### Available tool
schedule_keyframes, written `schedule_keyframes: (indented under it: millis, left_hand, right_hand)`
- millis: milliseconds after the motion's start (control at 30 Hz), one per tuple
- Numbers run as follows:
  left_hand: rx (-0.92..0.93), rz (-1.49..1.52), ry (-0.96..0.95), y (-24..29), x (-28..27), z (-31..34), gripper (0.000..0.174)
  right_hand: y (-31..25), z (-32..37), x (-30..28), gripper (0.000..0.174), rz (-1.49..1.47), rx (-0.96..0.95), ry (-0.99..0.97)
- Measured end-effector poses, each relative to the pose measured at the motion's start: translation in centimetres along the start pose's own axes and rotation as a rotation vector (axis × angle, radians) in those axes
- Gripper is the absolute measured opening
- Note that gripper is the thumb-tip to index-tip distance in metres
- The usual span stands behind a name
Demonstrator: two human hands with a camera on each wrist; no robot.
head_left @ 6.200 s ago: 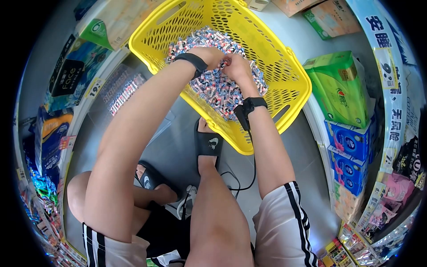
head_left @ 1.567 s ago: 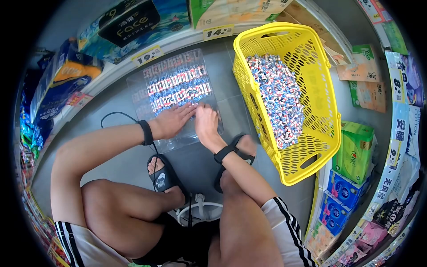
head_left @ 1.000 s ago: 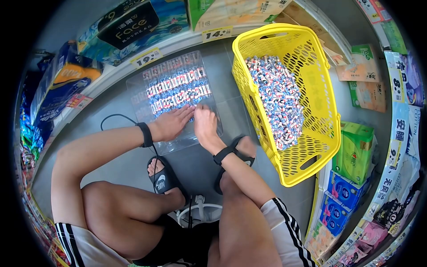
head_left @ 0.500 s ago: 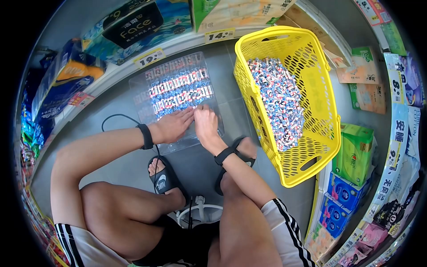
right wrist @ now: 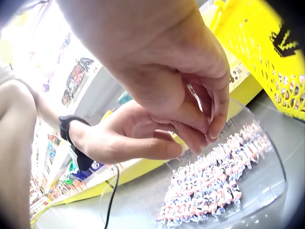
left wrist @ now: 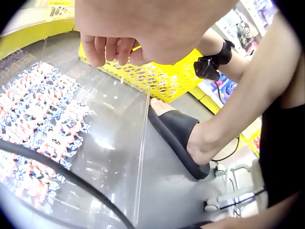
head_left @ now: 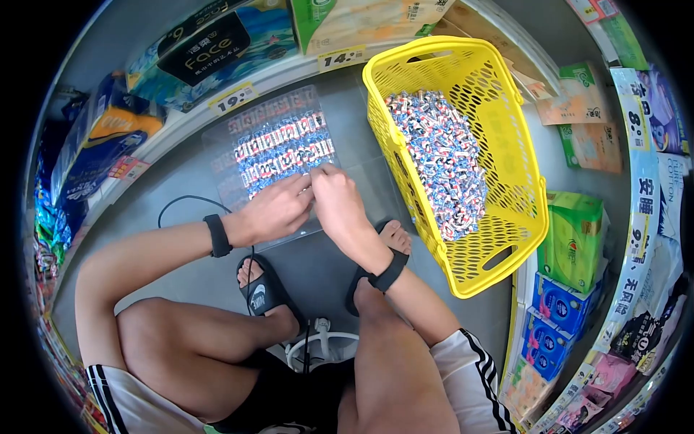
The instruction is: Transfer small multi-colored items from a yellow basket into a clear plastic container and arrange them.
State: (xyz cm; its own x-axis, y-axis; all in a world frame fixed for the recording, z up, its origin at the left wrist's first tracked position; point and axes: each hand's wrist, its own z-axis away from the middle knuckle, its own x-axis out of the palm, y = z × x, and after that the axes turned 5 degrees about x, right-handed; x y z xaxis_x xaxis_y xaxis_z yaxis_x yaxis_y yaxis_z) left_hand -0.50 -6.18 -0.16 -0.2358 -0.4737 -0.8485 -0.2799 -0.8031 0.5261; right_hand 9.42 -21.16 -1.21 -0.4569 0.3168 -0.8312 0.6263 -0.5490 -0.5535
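Note:
Wrapped candies (head_left: 285, 148) lie in rows in a clear plastic box (head_left: 307, 226) on the floor. Above its near edge, my left hand (head_left: 278, 210) meets my right hand (head_left: 340, 206) at the fingertips. The right wrist view shows my right hand (right wrist: 167, 76) curled, with a sliver of a white wrapped piece (right wrist: 193, 90) between its fingers. Under it, my left hand (right wrist: 128, 136) has a stretched thumb and loosely bent fingers. In the left wrist view, my left hand (left wrist: 147, 28) hangs over the box, its palm side hidden.
A yellow basket (head_left: 531, 188) with a heap of loose candies (head_left: 441, 163) stands to the right. Shelves of tissue packs (head_left: 571, 242) curve around the floor. A black cable (head_left: 189, 197) runs left of the box, and sandalled feet (head_left: 271, 289) are close below it.
Both hands have gone from the basket to the box. Since half a second ago, my left fingers have bent from lying flatter, and both hands have shifted slightly; the view has shifted a little.

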Motion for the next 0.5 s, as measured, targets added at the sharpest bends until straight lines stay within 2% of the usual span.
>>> schedule_keyframes:
  millis: [67, 100, 167, 233, 267, 333, 400, 500]
  left_hand:
    - [0.025, 0.09, 0.156, 1.7, -1.9, -1.5, 0.024]
    - [0.029, 0.087, 0.152, 2.3, -2.4, -2.3, 0.024]
    - [0.099, 0.079, 0.276, 3.4, -3.4, -3.8, 0.022]
    - [0.118, 0.071, 0.282, 4.5, -4.8, -5.2, 0.021]
    - [0.143, 0.071, 0.288, 5.4, -5.2, -6.3, 0.02]
    - [0.167, 0.07, 0.331, 6.7, -6.0, -7.9, 0.02]
    - [0.159, 0.111, 0.296, 8.3, -6.9, -9.6, 0.016]
    - [0.194, 0.106, 0.351, 9.5, -6.9, -11.5, 0.015]
  right_hand:
    - [-0.5, 0.7, -3.9, 0.018, -0.059, 0.032, 0.018]
    - [-0.7, 1.0, -5.8, 0.017, -0.119, 0.058, 0.028]
    - [-0.6, 1.6, -8.9, 0.016, -0.131, 0.054, 0.091]
    - [-0.4, 1.9, -10.0, 0.012, -0.135, 0.023, 0.182]
    - [0.4, 2.6, -12.0, 0.01, -0.138, 0.064, 0.219]
    - [0.8, 3.0, -13.4, 0.01, -0.116, 0.097, 0.199]
    - [2.4, 3.9, -16.4, 0.013, -0.144, 0.087, 0.267]
    - [3.6, 4.7, -18.9, 0.013, -0.086, 0.175, 0.271]
